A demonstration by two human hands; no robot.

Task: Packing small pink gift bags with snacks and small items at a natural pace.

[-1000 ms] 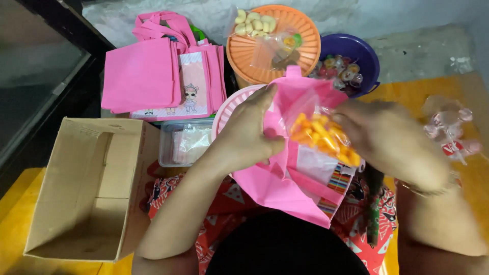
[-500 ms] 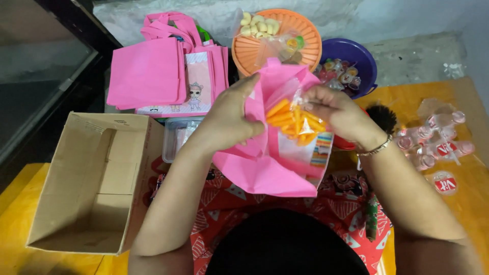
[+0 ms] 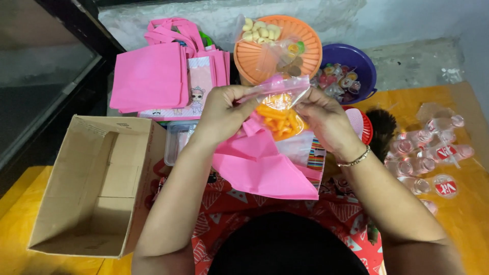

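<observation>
My left hand point(image 3: 221, 114) and my right hand point(image 3: 323, 119) both pinch the top edge of a clear plastic bag of orange snack sticks point(image 3: 277, 117), one at each end, holding it up over a pink fabric bag point(image 3: 265, 165) that lies in my lap against the red patterned cloth point(image 3: 224, 203). The snack bag hangs between my hands, just above the pink bag's mouth and touching its folded cloth. Right behind it stands an orange basket point(image 3: 305, 38) with pale puffed snacks and small sweets, and beside that a purple bowl point(image 3: 364, 63) full of little jelly cups; the top of my bag overlaps the basket's near rim from this view. To my left a stack of pink gift bags point(image 3: 153, 76) lies behind an open cardboard box point(image 3: 97, 188), and a clear plastic tub point(image 3: 178, 140) sits partly hidden under my left forearm. On my right, small water bottles point(image 3: 428, 147) lie on the yellow floor point(image 3: 468, 219), near a red basket point(image 3: 365, 130) partly covered by my right wrist.
</observation>
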